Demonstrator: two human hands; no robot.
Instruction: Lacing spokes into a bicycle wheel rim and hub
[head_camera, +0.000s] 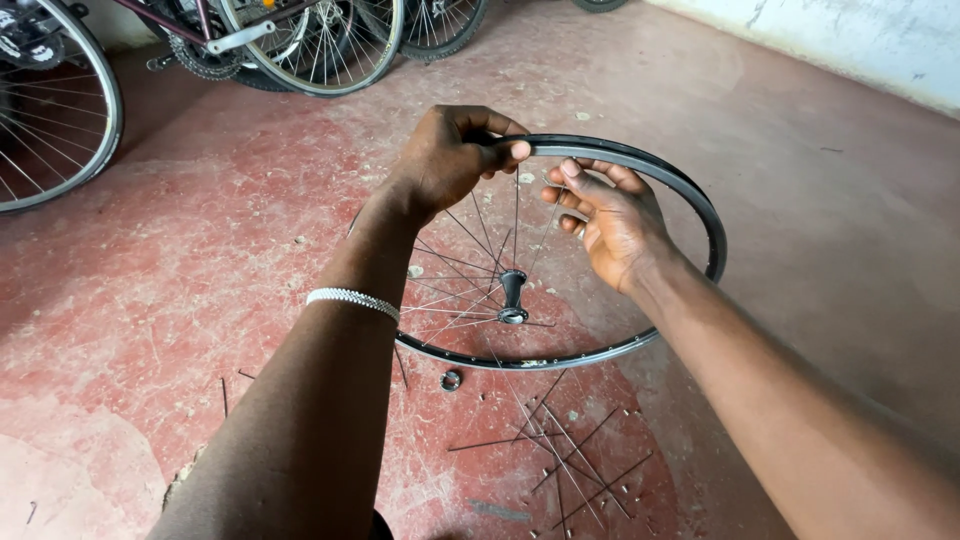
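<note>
A black bicycle wheel rim (690, 195) is held tilted above the red floor, with a dark hub (513, 297) in its middle and thin spokes running out to only part of the rim. My left hand (450, 155) grips the rim's top edge, thumb and fingers closed over it. My right hand (610, 220) sits just inside the rim beside it, fingers pinching a thin spoke (548, 215) near the rim. A silver bracelet (352, 299) is on my left wrist.
Several loose spokes (560, 450) and small nipples lie scattered on the floor near me, along with a small metal ring (452, 380). Bicycles with spoked wheels (60, 110) stand at the far left and top. A pale wall (860, 40) runs along the upper right.
</note>
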